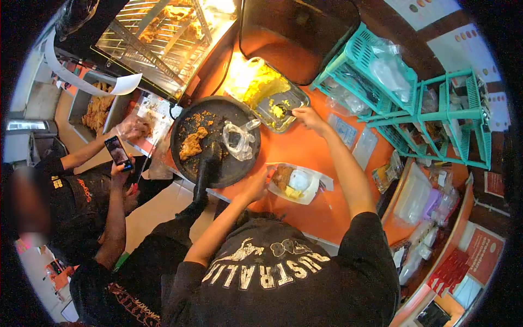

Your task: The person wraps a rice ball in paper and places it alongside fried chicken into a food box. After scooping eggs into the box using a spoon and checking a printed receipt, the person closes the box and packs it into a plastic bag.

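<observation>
Right hand [308, 116] spoons at tray [294, 103], left hand [256, 185] steadies food box [297, 182]

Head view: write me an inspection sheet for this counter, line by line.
Surface: orange counter, crowded.
Job's things: paper tray holding food portions; metal tray with yellow rice; spoon.
Clutter: round dark tray with fried pieces and crumbs, crumpled plastic bag on it; plastic packets.
Hands: left hand at the paper tray's edge, grip unclear; right hand closed on the spoon over the metal tray.
Cables: dark cable beside the warmer.
Surroundings: warmer with fried chicken; teal baskets; a co-worker holding a phone.
</observation>
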`<state>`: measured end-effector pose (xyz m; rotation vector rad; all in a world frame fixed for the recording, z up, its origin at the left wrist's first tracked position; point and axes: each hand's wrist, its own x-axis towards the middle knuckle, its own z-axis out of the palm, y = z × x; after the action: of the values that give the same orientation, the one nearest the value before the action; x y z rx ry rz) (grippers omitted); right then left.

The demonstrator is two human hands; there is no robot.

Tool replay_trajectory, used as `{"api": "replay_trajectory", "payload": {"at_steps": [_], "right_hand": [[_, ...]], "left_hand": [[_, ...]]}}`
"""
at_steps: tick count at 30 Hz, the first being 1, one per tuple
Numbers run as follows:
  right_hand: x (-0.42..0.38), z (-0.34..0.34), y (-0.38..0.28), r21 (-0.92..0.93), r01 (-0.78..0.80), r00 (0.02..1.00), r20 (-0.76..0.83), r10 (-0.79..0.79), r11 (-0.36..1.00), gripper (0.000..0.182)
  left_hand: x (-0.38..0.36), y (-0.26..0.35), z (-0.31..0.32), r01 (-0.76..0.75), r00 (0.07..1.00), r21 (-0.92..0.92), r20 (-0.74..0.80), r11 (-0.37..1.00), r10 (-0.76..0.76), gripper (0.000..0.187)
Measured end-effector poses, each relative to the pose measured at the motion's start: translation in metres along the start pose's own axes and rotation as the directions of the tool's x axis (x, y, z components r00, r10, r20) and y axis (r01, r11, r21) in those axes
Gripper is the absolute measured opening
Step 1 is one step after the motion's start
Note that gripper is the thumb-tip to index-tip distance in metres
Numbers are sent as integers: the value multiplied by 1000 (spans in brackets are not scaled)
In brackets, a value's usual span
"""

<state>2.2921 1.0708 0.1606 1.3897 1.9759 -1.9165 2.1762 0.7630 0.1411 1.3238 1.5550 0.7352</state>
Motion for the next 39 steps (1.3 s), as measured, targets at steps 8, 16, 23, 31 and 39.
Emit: {"api": "replay_trajectory", "payload": {"at_steps": [8,16,23,31,39], "right_hand": [[-171,-9,-38,192,85,994,-79,-71,978,28],[-314,71,47,129,89,973,-223,-58,988,30],[-302,149,157,-403,58,783,-549,-292,914,28],[-308,149,157,-537,-20,782,-534,-322,843,30],[-322,95,127,346,218,817,-577,24,913,25]], "left_hand": [[0,0,-4,-12,999,3,36,1000,12,67],[-3,5,-6,46,998,49,42,998,-48,67],[-6,5,2,54,999,113,2,992,-55,60],[-8,4,7,-7,999,95,-38,995,10,65],[-9,-9,13,-27,992,113,-117,993,40,68]]}}
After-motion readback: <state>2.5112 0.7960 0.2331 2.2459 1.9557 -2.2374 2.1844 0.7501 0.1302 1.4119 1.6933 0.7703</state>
